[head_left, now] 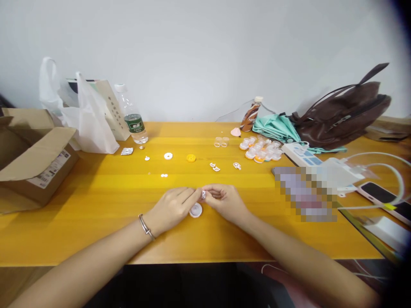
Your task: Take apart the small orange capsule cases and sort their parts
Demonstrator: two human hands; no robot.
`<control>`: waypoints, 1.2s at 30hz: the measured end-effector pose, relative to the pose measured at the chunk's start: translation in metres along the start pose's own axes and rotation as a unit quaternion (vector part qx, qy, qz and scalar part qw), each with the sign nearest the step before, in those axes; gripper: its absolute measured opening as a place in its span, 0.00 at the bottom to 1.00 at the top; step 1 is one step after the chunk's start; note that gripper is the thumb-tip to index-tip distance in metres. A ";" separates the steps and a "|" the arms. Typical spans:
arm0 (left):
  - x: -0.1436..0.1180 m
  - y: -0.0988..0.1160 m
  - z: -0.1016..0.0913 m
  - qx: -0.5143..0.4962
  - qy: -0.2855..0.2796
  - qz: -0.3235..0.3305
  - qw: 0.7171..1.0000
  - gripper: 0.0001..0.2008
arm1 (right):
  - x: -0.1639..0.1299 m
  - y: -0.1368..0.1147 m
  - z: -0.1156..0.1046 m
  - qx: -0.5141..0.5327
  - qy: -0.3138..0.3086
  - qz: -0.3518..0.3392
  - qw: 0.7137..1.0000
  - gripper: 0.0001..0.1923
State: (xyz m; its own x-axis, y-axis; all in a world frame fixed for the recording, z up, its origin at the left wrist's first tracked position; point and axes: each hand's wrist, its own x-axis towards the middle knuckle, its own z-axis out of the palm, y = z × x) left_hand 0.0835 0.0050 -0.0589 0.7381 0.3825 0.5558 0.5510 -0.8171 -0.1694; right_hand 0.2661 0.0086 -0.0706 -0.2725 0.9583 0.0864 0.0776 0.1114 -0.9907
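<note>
My left hand (171, 208) and my right hand (224, 201) meet over the middle of the yellow table (96, 214). Between their fingertips they pinch a small white piece (203, 194). A white round cap (195, 210) lies on the table just below the fingers, touching my left hand. Farther back lie a white ring (168, 156), a yellow disc (191, 158) and small white cut-out pieces (214, 167). A metal bangle sits on my left wrist.
A cardboard box (32, 158) stands at the left with a white plastic bag (86, 115) and a water bottle (131, 115) behind. A cluster of orange-and-clear capsules (261, 149), a brown bag (343, 111), a power strip (303, 155) and phones (382, 199) fill the right.
</note>
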 end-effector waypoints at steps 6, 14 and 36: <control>-0.006 0.000 0.007 -0.101 0.006 -0.075 0.992 0.10 | 0.001 -0.001 -0.002 0.037 -0.016 0.054 0.998 0.08; 0.000 -0.006 0.005 -0.369 0.023 -0.235 0.899 0.10 | 0.001 -0.005 -0.002 0.064 -0.002 0.040 0.997 0.11; 0.012 0.003 0.015 -0.625 0.071 -0.474 0.616 0.08 | 0.000 0.001 0.005 0.040 0.017 -0.032 0.999 0.10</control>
State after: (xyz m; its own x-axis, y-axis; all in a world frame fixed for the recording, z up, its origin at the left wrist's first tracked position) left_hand 0.0995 0.0137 -0.0652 0.2258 0.9742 0.0030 -0.0874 0.0172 0.9960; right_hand 0.2613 0.0070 -0.0722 -0.2407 0.9587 0.1515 -0.0161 0.1522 -0.9882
